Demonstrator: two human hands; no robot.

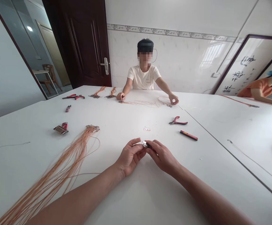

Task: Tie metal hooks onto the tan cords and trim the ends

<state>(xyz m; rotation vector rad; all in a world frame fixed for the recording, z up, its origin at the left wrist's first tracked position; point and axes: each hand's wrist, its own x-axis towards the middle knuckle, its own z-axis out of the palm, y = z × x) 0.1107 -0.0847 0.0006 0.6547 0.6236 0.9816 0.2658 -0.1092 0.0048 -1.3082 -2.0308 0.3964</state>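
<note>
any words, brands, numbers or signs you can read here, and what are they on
No text reads clearly:
framed board: large brush characters, slanted, not legible enough to quote
red-and-black strip: pale lettering, too small
shirt: faint print, too small

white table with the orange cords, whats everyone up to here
The right hand holds a small shiny object up to the fingers of the left hand. A bundle of orange cords lies on the white table to the left. Across the table, another person has their hands by more cords. Red-handled pliers lie untouched.
</note>
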